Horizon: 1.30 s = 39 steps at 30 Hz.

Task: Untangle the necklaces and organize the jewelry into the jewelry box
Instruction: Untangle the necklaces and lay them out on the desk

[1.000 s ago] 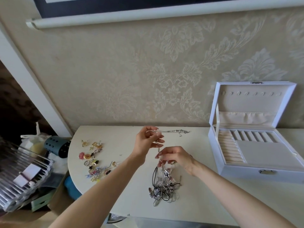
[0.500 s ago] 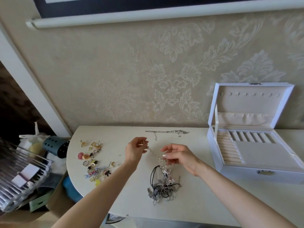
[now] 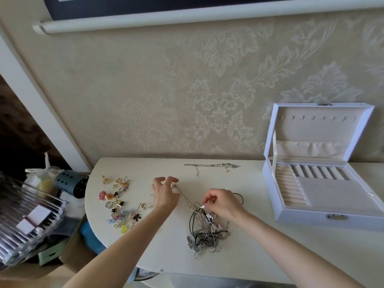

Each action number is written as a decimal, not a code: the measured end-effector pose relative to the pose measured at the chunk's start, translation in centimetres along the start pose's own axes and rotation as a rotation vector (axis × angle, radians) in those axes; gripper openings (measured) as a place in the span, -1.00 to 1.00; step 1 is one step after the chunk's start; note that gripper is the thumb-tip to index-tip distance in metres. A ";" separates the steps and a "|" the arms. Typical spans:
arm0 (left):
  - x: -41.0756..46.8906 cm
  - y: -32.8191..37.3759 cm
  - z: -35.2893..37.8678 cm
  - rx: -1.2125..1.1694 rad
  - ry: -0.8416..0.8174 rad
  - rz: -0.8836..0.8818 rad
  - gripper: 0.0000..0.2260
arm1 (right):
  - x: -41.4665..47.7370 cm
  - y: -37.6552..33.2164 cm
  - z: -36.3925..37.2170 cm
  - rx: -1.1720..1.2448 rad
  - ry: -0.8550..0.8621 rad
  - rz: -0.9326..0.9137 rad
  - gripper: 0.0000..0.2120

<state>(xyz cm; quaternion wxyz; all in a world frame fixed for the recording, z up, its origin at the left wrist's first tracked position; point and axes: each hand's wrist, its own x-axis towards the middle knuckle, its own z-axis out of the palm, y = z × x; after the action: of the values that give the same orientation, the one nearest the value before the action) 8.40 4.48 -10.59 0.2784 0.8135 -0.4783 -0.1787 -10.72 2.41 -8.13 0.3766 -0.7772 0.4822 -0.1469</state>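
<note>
Left hand (image 3: pixel 165 195) pinches end of beaded chain (image 3: pixel 187 199); right hand (image 3: pixel 221 202) pinches chain at necklace tangle (image 3: pixel 204 231). Light, limp, snag-prone: grip near knot.

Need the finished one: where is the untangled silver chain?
The silver chain lies stretched out at the table's back edge by the wall, left of the open jewelry box.

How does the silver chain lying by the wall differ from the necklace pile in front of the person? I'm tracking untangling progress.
The lone silver chain lies stretched out in a line; the necklace pile is knotted. The chain is all silver; the pile mixes silver chains with black cords. No hand touches the chain; the right hand pinches at the pile. Both rest on the table, outside the jewelry box.
</note>
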 end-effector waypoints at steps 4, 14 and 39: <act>-0.5 0.0 -0.1 0.071 -0.070 0.323 -0.82 | -0.8 -1.0 1.3 -0.411 0.029 -0.128 -0.79; -0.9 -0.8 0.3 0.220 -0.215 0.501 -0.85 | -0.7 -0.7 1.4 -0.278 0.079 -0.083 -0.90; -2.1 2.2 -1.5 -0.544 -0.330 0.194 -0.90 | -0.9 -0.3 -0.2 0.811 -0.015 0.113 -0.94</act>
<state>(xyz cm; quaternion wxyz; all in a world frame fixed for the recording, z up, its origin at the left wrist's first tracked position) 6.75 5.94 -7.96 0.4198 0.6202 -0.5268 -0.4020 -11.10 3.11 -7.64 0.6633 -0.5391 0.4246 -0.2986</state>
